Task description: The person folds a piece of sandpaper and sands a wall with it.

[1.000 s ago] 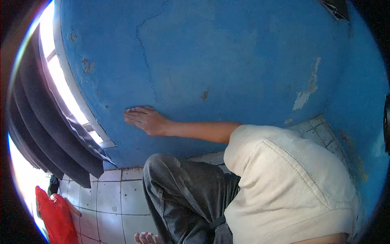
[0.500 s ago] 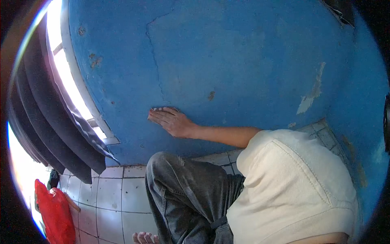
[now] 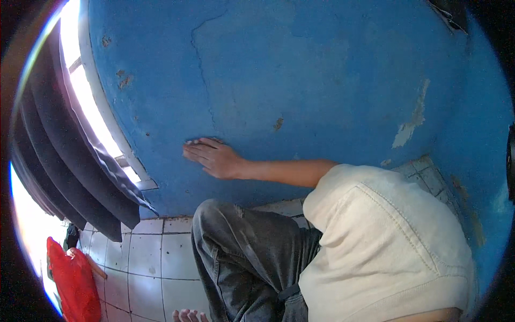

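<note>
My right hand (image 3: 214,159) lies against the blue wall (image 3: 322,80), its fingers together and pointing left. The fingertips look pale, as if dusted. A narrow dark edge shows along the hand's upper side, so something thin may be pressed under the palm, but I cannot make it out. A thin crack (image 3: 201,70) runs down the wall to just above the hand. A brown chipped spot (image 3: 278,124) lies to its upper right. My right arm reaches out of a cream sleeve (image 3: 332,185). My left hand is outside the picture.
My bent knee in dark grey jeans (image 3: 214,220) is below the hand, with bare toes (image 3: 189,315) at the lower edge. A dark curtain (image 3: 64,134) hangs by a bright window (image 3: 96,102) on the left. A red plastic bag (image 3: 75,284) lies on white floor tiles (image 3: 145,263).
My right hand has slid a little to the left and slightly up along the wall. The sleeve and shoulder have shifted left with it.
</note>
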Tool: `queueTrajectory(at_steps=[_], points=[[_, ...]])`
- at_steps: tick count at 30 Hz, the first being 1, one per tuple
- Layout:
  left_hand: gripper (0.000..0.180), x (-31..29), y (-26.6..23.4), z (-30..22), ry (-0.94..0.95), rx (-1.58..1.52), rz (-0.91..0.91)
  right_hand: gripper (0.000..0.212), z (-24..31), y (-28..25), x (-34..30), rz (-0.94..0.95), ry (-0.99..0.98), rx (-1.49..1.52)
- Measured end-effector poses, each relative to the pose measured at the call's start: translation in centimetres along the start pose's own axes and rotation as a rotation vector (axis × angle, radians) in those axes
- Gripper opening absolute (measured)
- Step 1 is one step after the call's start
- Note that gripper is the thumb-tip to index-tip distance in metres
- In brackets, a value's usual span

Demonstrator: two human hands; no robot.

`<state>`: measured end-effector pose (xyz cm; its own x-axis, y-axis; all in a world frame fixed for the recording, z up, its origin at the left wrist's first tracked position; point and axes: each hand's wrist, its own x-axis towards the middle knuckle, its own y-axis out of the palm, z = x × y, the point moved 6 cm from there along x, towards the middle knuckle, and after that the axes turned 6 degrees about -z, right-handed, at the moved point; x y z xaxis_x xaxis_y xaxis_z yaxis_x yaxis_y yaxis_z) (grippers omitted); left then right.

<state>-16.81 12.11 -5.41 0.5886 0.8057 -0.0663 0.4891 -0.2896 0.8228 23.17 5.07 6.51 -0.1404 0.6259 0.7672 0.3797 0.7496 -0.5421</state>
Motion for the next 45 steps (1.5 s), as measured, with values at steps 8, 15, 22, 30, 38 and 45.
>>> queueTrajectory(at_steps=[8, 15, 22, 30, 38, 45], points=[[0.047, 0.3, 0.3, 0.7, -0.034, -0.015, 0.017, 0.064, -0.1, 1.3, 2.4, 0.126, -0.025, -0.084], [0.048, 0.5, 0.4, 0.6, 0.014, 0.04, 0.017, 0.052, 0.0, 3.1, 4.3, 0.05, -0.041, 0.019], [0.05, -0.4, 0.9, 0.2, 0.118, 0.303, -0.354, 0.049, 2.0, 4.8, -6.5, 0.26, -0.099, 0.187], [0.045, -1.2, 3.9, -1.3, 0.182, 0.345, -0.195, 0.054, 1.3, 0.2, 0.5, 0.015, 0.013, 0.038], [0.027, -11.9, 8.9, -9.0, 0.312, 1.082, -0.177, 0.056, 1.1, 6.3, -5.8, 0.241, -0.049, -0.016], [0.018, -30.6, -10.5, -13.6, 0.606, 1.092, -1.527, 0.061, 1.0, 2.6, 0.8, 0.035, 0.012, -0.096]])
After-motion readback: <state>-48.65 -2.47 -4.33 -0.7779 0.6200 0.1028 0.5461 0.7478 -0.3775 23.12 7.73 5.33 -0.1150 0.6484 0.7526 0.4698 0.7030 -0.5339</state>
